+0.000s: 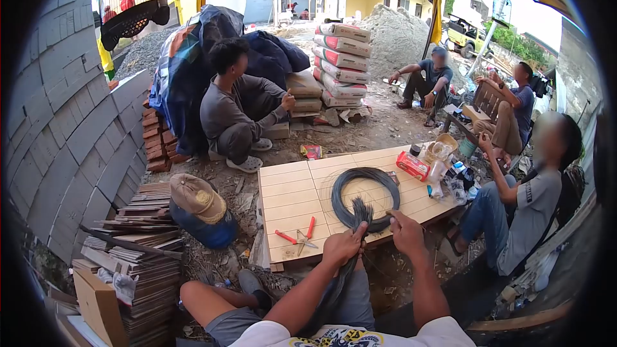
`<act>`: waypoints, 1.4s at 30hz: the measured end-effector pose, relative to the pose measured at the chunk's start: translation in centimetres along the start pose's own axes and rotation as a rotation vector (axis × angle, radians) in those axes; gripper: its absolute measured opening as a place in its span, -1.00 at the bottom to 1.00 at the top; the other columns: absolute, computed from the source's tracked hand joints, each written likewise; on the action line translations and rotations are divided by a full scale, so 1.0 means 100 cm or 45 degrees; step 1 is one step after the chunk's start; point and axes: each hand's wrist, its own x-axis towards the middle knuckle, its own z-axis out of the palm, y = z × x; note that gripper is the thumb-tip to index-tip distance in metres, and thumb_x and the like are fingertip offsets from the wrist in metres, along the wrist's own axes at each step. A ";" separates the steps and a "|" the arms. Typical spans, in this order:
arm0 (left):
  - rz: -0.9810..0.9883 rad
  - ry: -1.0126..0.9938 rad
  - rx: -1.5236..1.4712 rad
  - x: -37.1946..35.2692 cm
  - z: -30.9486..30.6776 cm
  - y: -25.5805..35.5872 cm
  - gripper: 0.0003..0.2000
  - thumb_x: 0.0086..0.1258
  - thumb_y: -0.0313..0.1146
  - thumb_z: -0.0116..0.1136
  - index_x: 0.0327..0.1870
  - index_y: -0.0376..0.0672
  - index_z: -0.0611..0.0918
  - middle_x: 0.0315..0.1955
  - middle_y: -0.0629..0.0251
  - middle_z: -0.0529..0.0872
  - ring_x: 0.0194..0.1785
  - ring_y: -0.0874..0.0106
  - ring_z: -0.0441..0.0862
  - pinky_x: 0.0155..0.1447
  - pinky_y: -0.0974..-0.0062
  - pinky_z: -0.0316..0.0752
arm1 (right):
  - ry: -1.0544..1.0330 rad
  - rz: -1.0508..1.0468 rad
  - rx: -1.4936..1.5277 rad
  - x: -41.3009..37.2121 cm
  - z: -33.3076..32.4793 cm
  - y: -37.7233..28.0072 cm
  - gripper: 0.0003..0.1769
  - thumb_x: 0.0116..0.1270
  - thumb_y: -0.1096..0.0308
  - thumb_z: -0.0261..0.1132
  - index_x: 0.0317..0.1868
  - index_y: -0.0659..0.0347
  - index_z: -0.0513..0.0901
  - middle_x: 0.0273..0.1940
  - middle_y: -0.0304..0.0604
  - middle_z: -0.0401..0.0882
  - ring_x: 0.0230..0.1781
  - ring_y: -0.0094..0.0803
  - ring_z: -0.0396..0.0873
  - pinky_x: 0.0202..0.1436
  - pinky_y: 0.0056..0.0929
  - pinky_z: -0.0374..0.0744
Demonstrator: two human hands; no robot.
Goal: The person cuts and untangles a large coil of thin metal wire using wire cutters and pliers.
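A thick bundle of dark thin wires point(334, 295) runs up from my lap, and my left hand point(347, 244) is closed around it near its upper end. The wire tips fan out above my fist. My right hand point(407, 234) is beside the bundle at the table's near edge, its fingers closed at the rim of the wire coil; whatever they pinch is too small to make out. The round coil of dark wire point(340, 194) lies on the low wooden table point(283, 186). Pliers with red handles point(298, 239) lie spread at the table's left front.
Red packet point(412, 166), jars and plastic bags are on the table's right end. A person point(238, 103) squats behind left; others sit at the right, one point(540, 199) close by. A cap on a blue container point(199, 202) and stacked tiles point(148, 250) stand left.
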 end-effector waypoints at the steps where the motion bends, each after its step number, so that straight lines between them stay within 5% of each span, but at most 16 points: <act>1: 0.020 0.049 0.168 -0.005 -0.002 0.005 -0.34 0.53 0.36 -0.20 -0.22 -0.11 0.69 -0.50 0.41 0.70 -0.42 0.53 0.68 -0.24 0.51 0.56 | -0.032 -0.223 -0.055 0.004 0.015 0.003 -0.70 0.45 0.36 0.18 0.15 0.12 0.64 -0.35 0.01 0.69 -0.31 -0.04 0.69 -0.20 -0.12 0.59; 2: 0.018 0.055 0.166 -0.010 -0.006 0.011 -0.34 0.53 0.36 -0.20 -0.22 -0.11 0.69 -0.50 0.41 0.70 -0.42 0.53 0.68 -0.24 0.51 0.56 | -0.064 -0.448 -0.109 0.005 0.028 0.004 -0.69 0.43 0.35 0.20 0.14 0.12 0.64 -0.32 0.06 0.70 -0.26 0.06 0.69 -0.18 -0.06 0.59; 9: 0.019 0.099 0.434 0.003 -0.014 -0.002 -0.23 0.49 0.47 -0.44 -0.29 -0.02 0.70 -0.55 0.40 0.71 -0.41 0.42 0.71 -0.19 0.44 0.51 | -0.213 -0.232 -0.058 -0.010 0.067 -0.005 -0.79 0.39 0.34 0.24 -0.03 0.18 0.65 -0.30 0.03 0.71 -0.23 0.10 0.68 -0.13 -0.07 0.62; 16: 0.010 0.109 0.533 -0.002 -0.011 0.009 -0.20 0.54 0.39 -0.59 -0.26 -0.02 0.72 -0.52 0.38 0.73 -0.31 0.37 0.73 -0.07 0.40 0.47 | -0.154 -0.317 0.142 -0.014 0.062 0.005 -0.81 0.37 0.32 0.29 -0.07 0.19 0.68 -0.18 -0.02 0.71 -0.16 -0.01 0.69 -0.08 -0.17 0.62; 20: -0.010 0.108 0.536 0.001 -0.010 0.006 -0.26 0.55 0.37 -0.52 -0.19 0.04 0.75 -0.49 0.38 0.74 -0.21 0.26 0.71 0.00 0.36 0.48 | -0.286 -0.184 0.083 -0.015 0.046 -0.007 -0.74 0.36 0.29 0.32 0.00 0.16 0.67 -0.14 -0.07 0.72 -0.13 -0.05 0.70 -0.05 -0.20 0.63; 25: -0.041 0.060 0.187 0.004 -0.011 0.001 -0.33 0.60 0.29 -0.36 -0.08 -0.09 0.72 -0.49 0.37 0.70 -0.38 0.40 0.67 -0.16 0.42 0.52 | -0.207 -0.166 -0.038 -0.031 0.029 -0.004 -0.62 0.31 0.32 0.40 0.09 0.24 0.63 -0.23 -0.03 0.72 -0.23 -0.17 0.72 -0.09 -0.25 0.65; 27: -0.040 0.041 -0.026 0.000 -0.010 -0.001 -0.35 0.60 0.28 -0.30 -0.10 -0.16 0.67 -0.51 0.37 0.63 -0.46 0.46 0.59 -0.26 0.47 0.51 | -0.248 0.261 0.199 -0.047 0.023 0.008 -0.61 0.34 0.29 0.40 0.11 0.27 0.61 -0.23 -0.08 0.73 -0.31 -0.33 0.71 -0.20 -0.34 0.64; 28: -0.034 0.022 -0.241 -0.001 -0.010 0.002 -0.36 0.60 0.26 -0.23 -0.12 -0.23 0.62 -0.53 0.37 0.56 -0.53 0.52 0.50 -0.36 0.51 0.50 | -0.249 0.259 0.196 -0.057 0.023 0.020 -0.61 0.34 0.29 0.40 0.11 0.27 0.61 -0.23 -0.08 0.73 -0.31 -0.33 0.71 -0.20 -0.34 0.64; 30: -0.052 0.024 -0.271 0.000 -0.010 0.002 -0.37 0.61 0.24 -0.21 -0.09 -0.24 0.65 -0.53 0.38 0.58 -0.52 0.54 0.52 -0.34 0.52 0.50 | -0.307 0.623 0.918 -0.079 0.025 0.040 -0.63 0.38 0.32 0.38 0.11 0.32 0.60 -0.26 -0.13 0.72 -0.34 -0.46 0.67 -0.28 -0.47 0.59; 33: -0.071 0.007 -0.259 -0.001 -0.006 0.001 -0.37 0.61 0.23 -0.19 -0.06 -0.26 0.68 -0.53 0.39 0.61 -0.51 0.55 0.54 -0.33 0.53 0.51 | -0.251 0.846 1.130 -0.105 0.024 0.046 -0.66 0.41 0.33 0.36 0.10 0.33 0.60 -0.26 -0.17 0.71 -0.35 -0.49 0.66 -0.29 -0.55 0.56; 36: -0.086 -0.009 -0.214 0.000 -0.001 0.002 -0.36 0.60 0.24 -0.18 -0.07 -0.25 0.70 -0.53 0.39 0.63 -0.52 0.54 0.56 -0.33 0.53 0.51 | -0.141 0.564 0.821 -0.109 0.025 0.048 -0.67 0.42 0.32 0.35 0.08 0.33 0.60 -0.27 -0.18 0.71 -0.36 -0.50 0.66 -0.27 -0.55 0.58; 40: -0.058 0.041 -0.176 -0.006 -0.001 0.007 -0.35 0.59 0.25 -0.18 -0.10 -0.25 0.71 -0.53 0.37 0.65 -0.51 0.54 0.58 -0.33 0.54 0.52 | -0.362 0.692 1.138 -0.099 0.012 0.058 -0.58 0.42 0.21 0.38 0.13 0.33 0.58 -0.21 -0.16 0.71 -0.30 -0.46 0.67 -0.23 -0.49 0.62; 42: -0.024 0.108 -0.006 -0.005 -0.008 0.003 -0.33 0.59 0.27 -0.18 -0.12 -0.27 0.71 -0.53 0.36 0.66 -0.51 0.55 0.58 -0.35 0.53 0.51 | 0.036 0.465 0.384 -0.096 0.007 0.054 -0.39 0.40 0.13 0.38 0.29 0.36 0.48 0.02 0.02 0.65 -0.01 -0.24 0.66 0.05 -0.26 0.62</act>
